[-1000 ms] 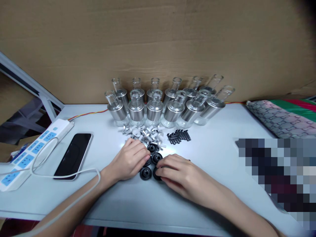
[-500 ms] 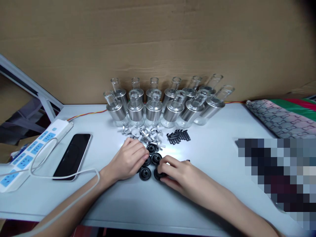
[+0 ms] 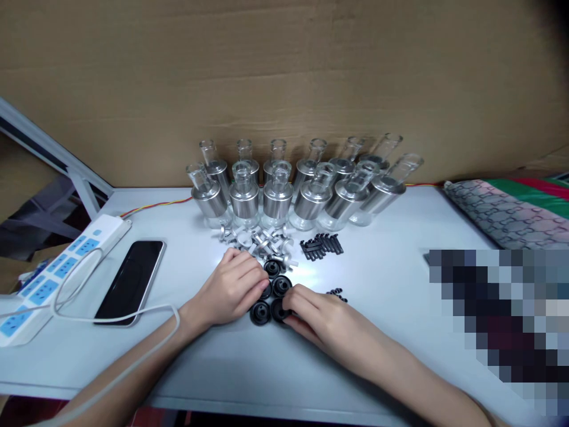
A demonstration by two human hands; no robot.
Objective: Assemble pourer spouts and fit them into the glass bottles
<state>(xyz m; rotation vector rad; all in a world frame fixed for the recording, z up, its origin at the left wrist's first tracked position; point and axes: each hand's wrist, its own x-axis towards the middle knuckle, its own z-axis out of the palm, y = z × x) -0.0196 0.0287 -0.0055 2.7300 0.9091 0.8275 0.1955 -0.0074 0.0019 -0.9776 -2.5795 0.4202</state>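
— At the near middle of the white table (image 3: 391, 249), what is held by the hands?
— One of the black round caps (image 3: 272, 268) is pinched at its rim by the fingertips of the right hand (image 3: 329, 323). Another is covered by the curled fingers of the left hand (image 3: 231, 290); whether it is gripped or only touched cannot be told.
— Why are the caps kept so close together?
— They are probably gathered, hollow side up, within easy reach of both hands.
— How many are counted?
— Five caps are seen, one half hidden under the left hand. Twelve glass bottles (image 3: 278, 198) with silver collars are stood in two rows of six against the cardboard wall (image 3: 284, 77), likely kept back out of the way. One heap of small white parts (image 3: 258, 240) and one of black pins (image 3: 322, 245) are laid between bottles and caps.
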